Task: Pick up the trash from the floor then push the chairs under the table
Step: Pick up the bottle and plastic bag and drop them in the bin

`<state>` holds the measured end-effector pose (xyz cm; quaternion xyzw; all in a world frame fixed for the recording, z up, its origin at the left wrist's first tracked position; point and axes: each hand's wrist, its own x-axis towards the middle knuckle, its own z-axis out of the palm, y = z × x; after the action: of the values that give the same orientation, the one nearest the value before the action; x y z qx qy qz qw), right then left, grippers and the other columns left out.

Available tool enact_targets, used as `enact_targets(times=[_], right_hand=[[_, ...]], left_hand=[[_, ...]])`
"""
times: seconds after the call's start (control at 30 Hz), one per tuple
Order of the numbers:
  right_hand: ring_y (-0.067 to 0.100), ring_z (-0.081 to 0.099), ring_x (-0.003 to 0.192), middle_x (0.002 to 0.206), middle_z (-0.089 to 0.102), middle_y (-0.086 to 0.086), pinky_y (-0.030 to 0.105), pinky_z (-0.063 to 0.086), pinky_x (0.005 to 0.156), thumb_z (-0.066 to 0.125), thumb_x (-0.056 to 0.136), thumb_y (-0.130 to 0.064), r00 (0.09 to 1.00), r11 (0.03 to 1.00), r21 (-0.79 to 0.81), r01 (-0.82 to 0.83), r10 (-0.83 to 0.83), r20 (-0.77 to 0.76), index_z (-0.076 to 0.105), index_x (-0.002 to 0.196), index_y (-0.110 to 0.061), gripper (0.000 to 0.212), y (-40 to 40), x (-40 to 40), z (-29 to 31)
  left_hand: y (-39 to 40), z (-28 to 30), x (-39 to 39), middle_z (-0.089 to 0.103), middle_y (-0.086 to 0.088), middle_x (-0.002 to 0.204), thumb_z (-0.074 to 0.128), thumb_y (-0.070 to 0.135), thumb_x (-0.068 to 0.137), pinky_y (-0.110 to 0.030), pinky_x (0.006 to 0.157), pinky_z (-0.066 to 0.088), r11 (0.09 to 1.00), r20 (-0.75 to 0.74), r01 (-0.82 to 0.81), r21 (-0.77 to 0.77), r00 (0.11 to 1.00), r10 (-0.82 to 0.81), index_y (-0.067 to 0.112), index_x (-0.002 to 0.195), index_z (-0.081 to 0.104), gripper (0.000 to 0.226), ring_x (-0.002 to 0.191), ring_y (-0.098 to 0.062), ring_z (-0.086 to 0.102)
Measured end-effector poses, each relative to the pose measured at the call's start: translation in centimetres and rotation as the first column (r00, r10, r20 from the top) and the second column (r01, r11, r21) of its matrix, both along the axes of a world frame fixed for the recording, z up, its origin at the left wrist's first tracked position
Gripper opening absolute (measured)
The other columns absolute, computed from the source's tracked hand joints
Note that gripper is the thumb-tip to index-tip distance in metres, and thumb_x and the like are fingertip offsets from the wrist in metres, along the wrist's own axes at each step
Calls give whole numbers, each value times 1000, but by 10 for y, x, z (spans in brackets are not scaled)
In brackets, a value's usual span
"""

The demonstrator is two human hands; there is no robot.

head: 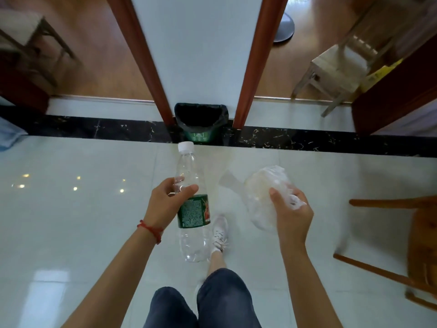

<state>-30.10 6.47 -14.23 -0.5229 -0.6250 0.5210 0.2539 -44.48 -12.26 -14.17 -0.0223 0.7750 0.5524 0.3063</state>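
Note:
My left hand grips a clear plastic bottle with a white cap and a green label, held upright above the floor. My right hand holds a crumpled clear plastic bag. Straight ahead, against the white wall between two brown door frames, stands a small green bin lined with a black bag, its mouth open. A wooden chair juts in at the right edge, beside my right arm.
The floor is glossy white tile with a black marble strip crossing ahead. A pale wooden chair stands in the right doorway. Another chair sits far left on brown flooring. My legs and a white shoe are below.

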Motion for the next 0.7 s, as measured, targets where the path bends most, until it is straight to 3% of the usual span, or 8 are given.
enact_targets(times=[0.17,0.27,0.43,0.7], right_hand=[[0,54,73,78,57,-17,12,40,55,74,74,-26,1000,996,-85,-12,11,-10,54,75,-35,22,38,-64,-12],[8,56,74,81,58,-12,14,41,58,74,74,-27,999,996,-87,-37,37,-4,56,84,-32,21,57,-99,-16],[18,58,78,78,59,-12,25,45,67,75,73,-26,999,992,-120,-42,45,17,55,74,-33,21,77,-150,-29],[4,57,70,74,60,-12,15,41,53,75,72,-26,999,989,-151,5,1,41,56,69,-32,20,99,-220,-67]], left_hand=[[37,-5,-57,64,-8,97,74,40,64,-26,68,49,1000,18,-23,-15,1000,24,16,110,58,55,87,-20,62],[62,-8,-89,63,-4,95,74,32,72,-21,63,47,1000,8,-16,-19,1000,16,17,110,58,43,85,-16,63],[81,-17,-139,64,5,88,71,29,75,-20,63,46,998,-18,-63,-11,998,63,19,106,58,35,81,-9,62],[93,-71,-211,64,5,86,70,26,77,-15,57,49,994,27,-106,-22,994,107,18,104,59,30,74,-3,63]])
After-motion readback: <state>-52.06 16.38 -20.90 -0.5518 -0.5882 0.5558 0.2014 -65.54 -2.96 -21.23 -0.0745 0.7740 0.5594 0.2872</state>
